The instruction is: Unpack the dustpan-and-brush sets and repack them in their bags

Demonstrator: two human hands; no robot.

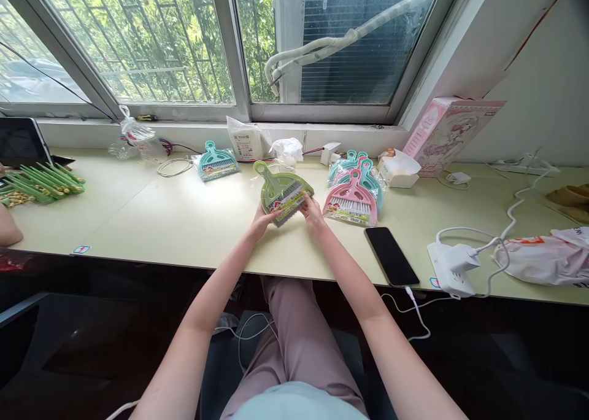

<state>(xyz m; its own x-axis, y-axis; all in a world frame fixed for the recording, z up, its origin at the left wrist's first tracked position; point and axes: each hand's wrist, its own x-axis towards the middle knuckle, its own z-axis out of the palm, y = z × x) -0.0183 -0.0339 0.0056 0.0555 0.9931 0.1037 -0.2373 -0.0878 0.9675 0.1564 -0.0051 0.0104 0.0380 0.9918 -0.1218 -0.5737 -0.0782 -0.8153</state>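
Bright daylight enters through the window [170,39] across the top of the frame; the area below the table [151,223] falls dark, and lines lean and stretch toward the edges.

One top, pale blue, plain where visible. One pair of trousers, dusty mauve, loose, softly creased. Forearms and both hands bare, without sleeves or gloves.

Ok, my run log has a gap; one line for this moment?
left hand: holds green dustpan set; right hand: holds same set; pink dustpan set: on table; phone: on table
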